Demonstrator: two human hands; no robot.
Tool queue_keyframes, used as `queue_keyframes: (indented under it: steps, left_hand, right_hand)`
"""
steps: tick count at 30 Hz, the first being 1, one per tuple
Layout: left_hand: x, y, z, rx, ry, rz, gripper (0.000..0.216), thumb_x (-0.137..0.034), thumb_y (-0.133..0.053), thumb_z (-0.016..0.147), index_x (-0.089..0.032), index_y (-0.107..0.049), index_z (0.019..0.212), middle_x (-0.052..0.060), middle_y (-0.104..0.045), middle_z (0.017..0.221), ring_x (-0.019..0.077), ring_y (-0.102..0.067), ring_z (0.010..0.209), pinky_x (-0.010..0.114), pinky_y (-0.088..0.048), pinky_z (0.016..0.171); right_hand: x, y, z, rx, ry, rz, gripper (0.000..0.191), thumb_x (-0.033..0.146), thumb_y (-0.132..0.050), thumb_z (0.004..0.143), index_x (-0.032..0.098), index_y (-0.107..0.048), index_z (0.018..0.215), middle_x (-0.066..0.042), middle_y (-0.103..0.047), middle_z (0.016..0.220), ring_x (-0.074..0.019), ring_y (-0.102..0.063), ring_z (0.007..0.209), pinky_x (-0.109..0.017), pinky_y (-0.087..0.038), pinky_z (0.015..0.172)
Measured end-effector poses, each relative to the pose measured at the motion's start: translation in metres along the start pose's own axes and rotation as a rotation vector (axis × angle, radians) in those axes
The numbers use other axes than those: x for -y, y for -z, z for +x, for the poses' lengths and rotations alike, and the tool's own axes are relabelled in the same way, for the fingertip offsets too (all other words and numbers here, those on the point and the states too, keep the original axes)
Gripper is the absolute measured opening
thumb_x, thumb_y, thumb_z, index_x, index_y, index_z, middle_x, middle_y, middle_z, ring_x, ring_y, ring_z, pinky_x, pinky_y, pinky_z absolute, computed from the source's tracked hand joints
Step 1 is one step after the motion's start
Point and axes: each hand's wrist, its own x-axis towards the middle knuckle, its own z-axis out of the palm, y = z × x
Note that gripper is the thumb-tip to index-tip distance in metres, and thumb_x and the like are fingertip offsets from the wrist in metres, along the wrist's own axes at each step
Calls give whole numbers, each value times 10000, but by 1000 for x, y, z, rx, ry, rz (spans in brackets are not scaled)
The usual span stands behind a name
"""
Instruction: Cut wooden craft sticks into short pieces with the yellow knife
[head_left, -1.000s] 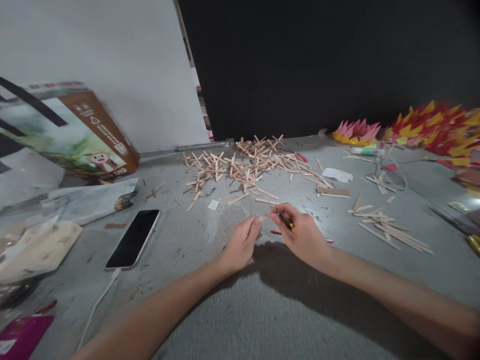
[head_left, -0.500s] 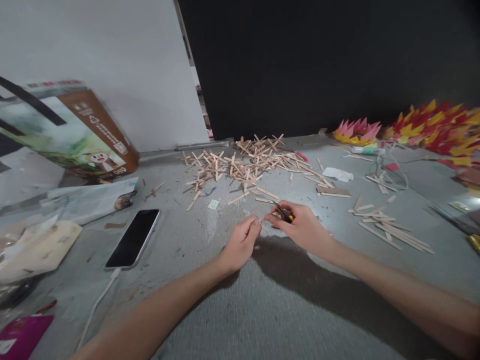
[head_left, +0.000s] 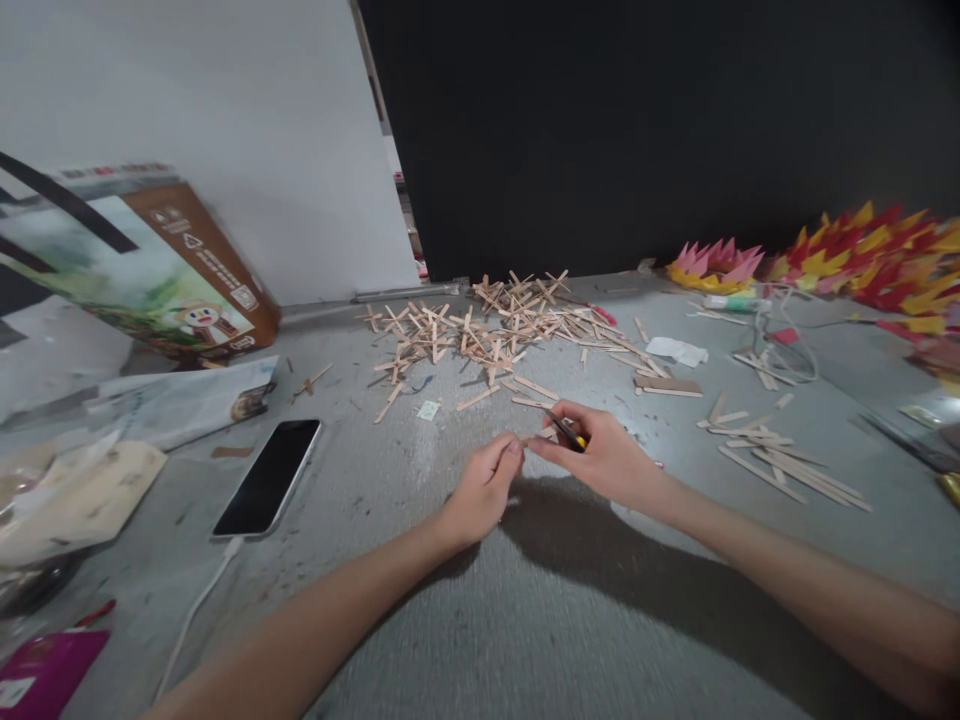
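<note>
My left hand (head_left: 484, 487) is closed in a pinch around one end of a small wooden stick (head_left: 547, 433). The rest of that stick reaches across to the fingertips of my right hand (head_left: 604, 455). Also in my right hand is a slim dark tool with a yellow part (head_left: 568, 431), its narrow end pointing up and away to the left. My fingers cover most of its handle, so its exact kind is unclear. Just beyond both hands, a heap of wooden sticks (head_left: 487, 335) covers the table, many joined into small crossed shapes.
Loose flat sticks (head_left: 787, 455) lie to the right, near a crumpled white paper (head_left: 677, 350). Red and yellow folded-paper pieces (head_left: 862, 255) stand at the back right. On the left are a phone (head_left: 268, 478) on a white cable and a printed bag (head_left: 187, 280).
My right fingertips have shifted slightly toward my left hand, and more of the stick shows beside the dark tool. The left hand has barely moved.
</note>
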Motion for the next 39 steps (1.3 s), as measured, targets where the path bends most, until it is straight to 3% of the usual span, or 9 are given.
queue_keyframes:
  steps: [4, 7, 11, 15, 20, 25, 39]
  left_hand:
    - [1, 2, 2, -24, 28, -25, 439, -532, -375, 1052, -216, -403, 749, -32, -391, 705, 143, -379, 674, 274, -332, 658]
    - [-2, 2, 3, 42, 21, 34, 416, -497, -396, 1038, -212, -402, 736, -32, -401, 699, 139, -383, 671, 271, -335, 664]
    - [-8, 0, 1, 224, -10, 117, 373, -405, -367, 1054, -196, -486, 769, -13, -487, 732, 144, -456, 708, 276, -364, 712]
    - [-6, -2, 1, 170, 19, 96, 384, -443, -272, 1092, -199, -543, 973, -33, -466, 705, 148, -451, 656, 277, -366, 675]
    - [0, -2, 3, 61, 29, 95, 389, -505, -277, 1093, -212, -507, 983, -37, -471, 708, 144, -450, 638, 274, -369, 655]
    - [-1, -2, 3, 67, 5, 158, 360, -461, -277, 1100, -215, -491, 946, -52, -449, 663, 136, -439, 604, 271, -356, 637]
    - [-2, -2, -1, 79, 10, 367, 344, -385, -264, 1105, -210, -542, 1000, 7, -595, 772, 170, -541, 678, 311, -406, 700]
  right_hand:
    - [-2, 2, 2, -24, 24, 73, 349, 559, -587, 966, 211, -609, 958, 48, -482, 675, -132, -434, 592, -257, -394, 566]
    - [-4, 2, 3, -64, 21, 118, 346, 557, -565, 982, 214, -593, 947, 27, -536, 744, -134, -482, 620, -263, -467, 605]
    - [-5, 2, 1, -44, 72, 26, 298, 513, -552, 1005, 223, -576, 1070, 43, -530, 716, -141, -509, 618, -262, -458, 605]
    - [0, 6, -6, -38, 81, -22, 317, 490, -412, 1076, 236, -444, 1262, 74, -514, 674, -130, -496, 522, -250, -418, 539]
    - [6, 9, -9, 31, 41, -182, 242, 415, -390, 1080, 242, -541, 1004, 55, -564, 617, -117, -534, 447, -247, -370, 485]
    - [4, 2, -10, 86, 58, -233, 263, 347, -422, 1059, 237, -548, 856, 40, -574, 599, -113, -504, 433, -262, -358, 487]
    - [0, -3, -12, 119, 49, -236, 291, 347, -397, 1068, 247, -525, 826, 43, -574, 597, -130, -525, 434, -271, -369, 494]
